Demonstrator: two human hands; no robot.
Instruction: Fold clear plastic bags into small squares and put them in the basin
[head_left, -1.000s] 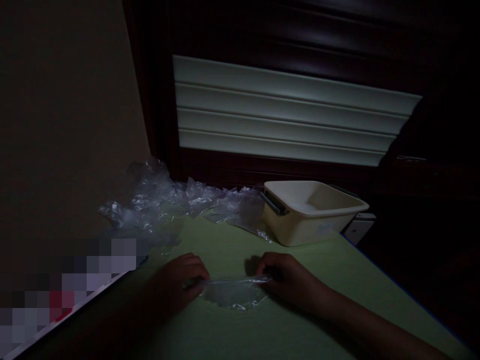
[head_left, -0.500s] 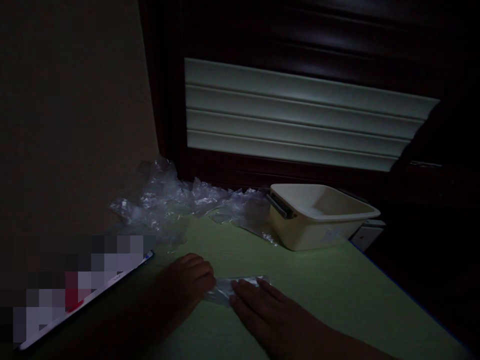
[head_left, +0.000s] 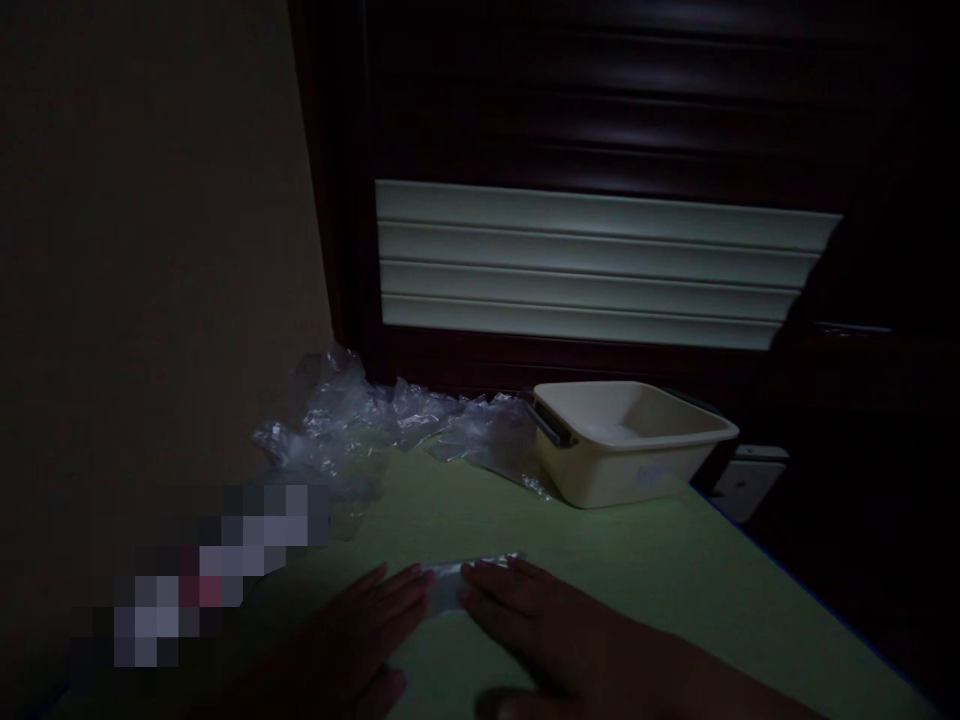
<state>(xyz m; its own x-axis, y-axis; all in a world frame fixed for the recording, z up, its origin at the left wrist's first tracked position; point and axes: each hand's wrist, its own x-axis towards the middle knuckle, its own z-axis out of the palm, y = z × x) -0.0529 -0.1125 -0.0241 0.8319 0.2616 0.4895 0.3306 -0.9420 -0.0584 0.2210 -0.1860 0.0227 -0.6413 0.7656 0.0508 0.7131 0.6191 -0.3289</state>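
Two hands down flat on this dim green table, and between them lies one small piece of clear plastic! The left hand has its fingertips at the near-left end; the right hand lays its fingers across the other end, a narrow gap between the two. Neither looks to be pinching: fingers extended, palms down, thumbs off the film. This reads as the smoothing step, the plastic pressed against the tabletop. How many layers lie there? Too dark to tell. Any next move calls for light, even pressure and a fingertip on each end, since film this thin could easily slip or crease. Up at the back, a crumpled heap of clear plastic sits along the wall side, reaching towards the cream tub at the right.
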